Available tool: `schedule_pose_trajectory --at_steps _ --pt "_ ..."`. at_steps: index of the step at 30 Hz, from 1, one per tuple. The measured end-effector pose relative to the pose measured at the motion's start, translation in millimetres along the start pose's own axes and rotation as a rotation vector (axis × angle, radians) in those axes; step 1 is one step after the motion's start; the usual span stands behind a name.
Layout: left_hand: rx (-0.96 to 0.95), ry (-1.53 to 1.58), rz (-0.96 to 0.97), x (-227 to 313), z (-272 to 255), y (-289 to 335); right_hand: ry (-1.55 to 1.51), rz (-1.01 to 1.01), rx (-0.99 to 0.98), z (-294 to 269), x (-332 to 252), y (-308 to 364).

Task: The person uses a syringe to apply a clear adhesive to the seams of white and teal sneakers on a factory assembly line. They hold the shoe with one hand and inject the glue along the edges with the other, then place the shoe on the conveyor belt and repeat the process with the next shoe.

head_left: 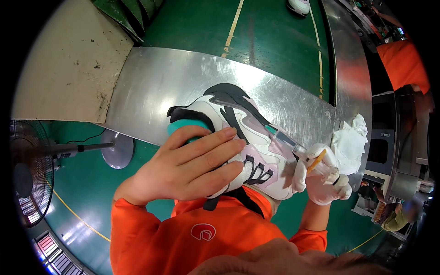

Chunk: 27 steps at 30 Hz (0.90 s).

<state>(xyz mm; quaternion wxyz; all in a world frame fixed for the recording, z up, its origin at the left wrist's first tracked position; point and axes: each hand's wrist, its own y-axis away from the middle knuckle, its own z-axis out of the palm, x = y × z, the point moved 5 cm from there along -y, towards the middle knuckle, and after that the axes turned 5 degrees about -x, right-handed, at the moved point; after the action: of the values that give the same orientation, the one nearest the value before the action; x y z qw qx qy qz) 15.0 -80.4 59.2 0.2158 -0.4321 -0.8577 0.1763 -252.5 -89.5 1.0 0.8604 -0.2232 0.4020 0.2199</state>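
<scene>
A white, pale pink and black shoe upper (256, 133) lies tilted on its side in front of me, with a teal last (188, 126) showing at its collar. My bare left hand (197, 160) grips it around the ankle, fingers across the lacing and tongue; the thumb is partly hidden. White glove fabric covers my right hand (323, 174), closed on a slim, clear-handled tool (288, 140) that looks like a brush. The tool's teal end touches or nearly touches the upper's lower edge; I cannot tell which. An orange-yellow strip (317, 159) crosses the gloved fingers.
Beneath the shoe is a metal bench top (156, 87), bordering a green conveyor belt (275, 41). A crumpled white cloth (350, 144) lies right of my right hand. Another shoe (299, 6) stands at the far end. A fan (30, 169) is at left; an orange-sleeved person (403, 66) is at right.
</scene>
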Motion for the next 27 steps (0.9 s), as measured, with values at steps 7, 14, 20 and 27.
schedule_pose_trajectory --at_steps 7,14,20,27 --pt "-0.001 -0.008 0.001 0.9 -0.1 0.1 0.003 0.058 0.186 -6.8 3.2 1.9" --pt "-0.011 -0.020 0.000 0.7 1.0 -2.7 0.130 0.226 0.340 -6.2 -6.6 4.9" --pt "-0.029 -0.016 0.005 0.4 1.0 -3.0 0.150 0.323 0.303 4.6 -20.0 -5.8" --pt "-0.037 -0.006 -0.016 1.7 2.0 -2.0 0.186 0.368 0.328 10.3 -31.3 -5.9"
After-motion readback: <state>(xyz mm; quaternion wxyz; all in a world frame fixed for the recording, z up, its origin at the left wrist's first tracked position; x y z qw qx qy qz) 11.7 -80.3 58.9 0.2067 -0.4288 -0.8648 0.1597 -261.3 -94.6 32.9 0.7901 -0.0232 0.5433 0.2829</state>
